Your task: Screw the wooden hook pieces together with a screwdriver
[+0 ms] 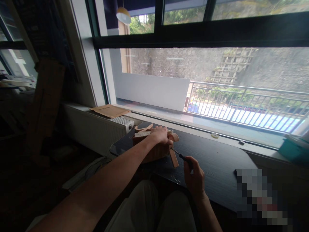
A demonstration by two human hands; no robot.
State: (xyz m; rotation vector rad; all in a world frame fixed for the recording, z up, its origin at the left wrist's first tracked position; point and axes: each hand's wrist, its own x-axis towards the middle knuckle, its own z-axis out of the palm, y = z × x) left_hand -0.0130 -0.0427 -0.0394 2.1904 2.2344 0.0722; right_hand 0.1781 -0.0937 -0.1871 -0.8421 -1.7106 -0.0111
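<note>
A brown, box-shaped object (154,154) with a pale top and several tan strips sits on the dark tabletop (205,164). One flat strip (173,158) slants down from its right side. My left hand (160,133) lies over the object's top and grips it near the right end; the fingertips are partly hidden. In my right hand (195,175), closed round its dark handle, is a screwdriver (182,157). Its thin shaft points up and left, and the tip meets the upper part of the slanting strip.
A window fills the far side, with a radiator (96,132) at its left. On the sill lie a brown paper envelope (111,111), a roll of tape (214,136) and a small dark object (241,142). A teal container (293,148) stands right. A pixelated patch covers the table's right corner.
</note>
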